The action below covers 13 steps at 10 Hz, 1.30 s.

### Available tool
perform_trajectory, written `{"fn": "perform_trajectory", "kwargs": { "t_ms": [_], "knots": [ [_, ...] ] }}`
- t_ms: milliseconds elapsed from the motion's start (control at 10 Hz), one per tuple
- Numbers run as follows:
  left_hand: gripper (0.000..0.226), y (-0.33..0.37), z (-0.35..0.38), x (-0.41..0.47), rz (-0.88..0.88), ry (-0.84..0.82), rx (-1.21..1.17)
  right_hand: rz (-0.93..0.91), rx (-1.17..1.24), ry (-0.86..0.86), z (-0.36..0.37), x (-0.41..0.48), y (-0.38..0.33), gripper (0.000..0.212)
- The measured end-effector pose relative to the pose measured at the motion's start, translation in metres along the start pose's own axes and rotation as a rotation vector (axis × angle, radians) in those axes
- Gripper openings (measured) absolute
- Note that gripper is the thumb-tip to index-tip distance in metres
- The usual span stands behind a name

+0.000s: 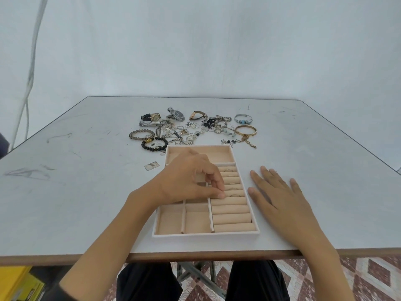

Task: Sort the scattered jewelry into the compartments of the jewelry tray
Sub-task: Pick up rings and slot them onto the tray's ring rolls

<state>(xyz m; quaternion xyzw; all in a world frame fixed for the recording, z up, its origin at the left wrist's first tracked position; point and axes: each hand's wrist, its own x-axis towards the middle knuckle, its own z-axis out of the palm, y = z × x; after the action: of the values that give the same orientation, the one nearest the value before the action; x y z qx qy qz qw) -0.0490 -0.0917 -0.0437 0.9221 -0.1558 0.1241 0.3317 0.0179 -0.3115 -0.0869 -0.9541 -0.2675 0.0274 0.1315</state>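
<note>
Beige-lined jewelry tray (pixel 206 235) with white rim, set on a grey table (pixel 76 192)
The left hand (pixel 191 177) is held over the tray, its curled fingertips (pixel 220 193) set against the beige ring rolls (pixel 232 219), where thin rings (pixel 229 170) are slotted; the right hand (pixel 280 196) is laid flat beside the tray. Scattered watches, bracelets and chains (pixel 191 129) are heaped beyond.

Bare left hand (pixel 191 179) and right hand (pixel 280 192), nails short and plain. Both forearms uncovered along the whole visible length. Dark sleeve (pixel 63 290) showing only as an edge high on the left arm, cut off by the frame. Black leg garment (pixel 149 281) over both thighs, plain matte fabric with soft folds; trousers or shorts not determinable.
</note>
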Motion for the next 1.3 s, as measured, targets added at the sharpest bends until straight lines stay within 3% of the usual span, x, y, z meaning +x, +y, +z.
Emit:
{"fn": "perform_trajectory", "kwargs": {
  "t_ms": [200,400,700,1300],
  "knots": [
    [0.014,-0.0086,0.0005,0.0003,0.045,-0.055,0.01,0.002,0.009,0.001,-0.0001,-0.0008,0.0001,0.055],
    [0.021,-0.0119,-0.0017,0.0023,0.022,0.016,-0.076,0.002,0.017,0.012,-0.0003,-0.0006,-0.0003,0.054],
    [0.007,-0.0113,0.0014,0.0025,0.006,-0.043,-0.011,0.004,0.014,0.005,-0.001,-0.0011,-0.0005,0.054],
    [0.01,-0.0142,0.002,0.0021,-0.006,-0.054,-0.017,0.001,0.038,0.007,-0.0019,-0.0023,-0.0013,0.055]
  ]
}}
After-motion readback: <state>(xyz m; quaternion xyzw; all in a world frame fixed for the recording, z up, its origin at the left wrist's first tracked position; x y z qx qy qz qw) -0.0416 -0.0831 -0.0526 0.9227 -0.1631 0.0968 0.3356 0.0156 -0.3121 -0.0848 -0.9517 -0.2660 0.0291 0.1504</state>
